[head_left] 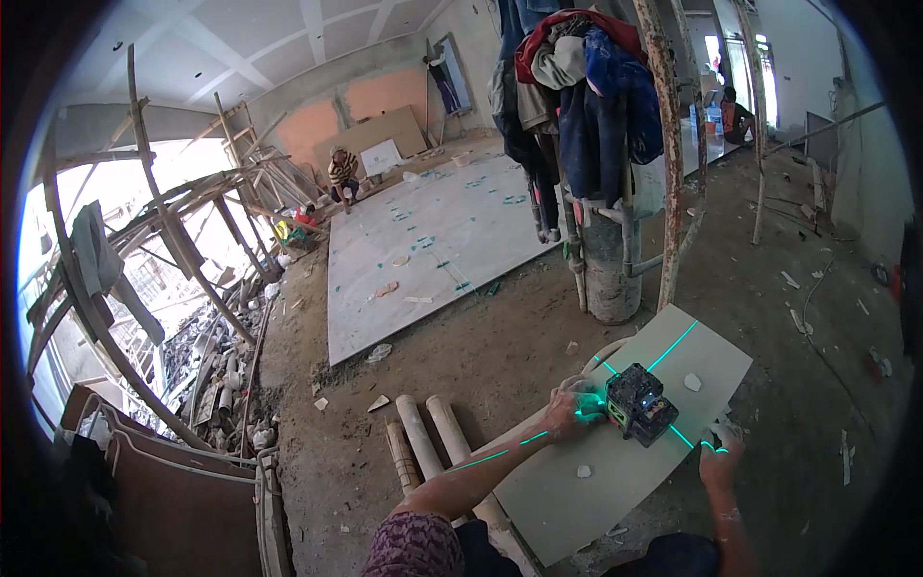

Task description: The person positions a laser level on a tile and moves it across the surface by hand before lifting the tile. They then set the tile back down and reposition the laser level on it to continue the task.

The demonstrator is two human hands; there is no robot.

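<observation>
A pale rectangular board or tile [692,383] lies on a support near the floor, with two small pale chips on it. A dark boxy laser level [639,402] rests on it, casting bright green crossing lines. My left hand [575,402] curls at the board's left edge beside the level; which of them it grips is unclear. My right hand [719,446] has its fingers bent round the board's right edge. Green lines fall across both hands and my left forearm.
Wooden poles [435,423] lie left of the board. Ahead are a large tiled slab [423,288], a bucket [613,288] beneath hung clothes [582,96] and rusty props [673,240]. Workers [343,183] are farther back. Timber scaffolding [173,221] and rubble [231,404] line the left.
</observation>
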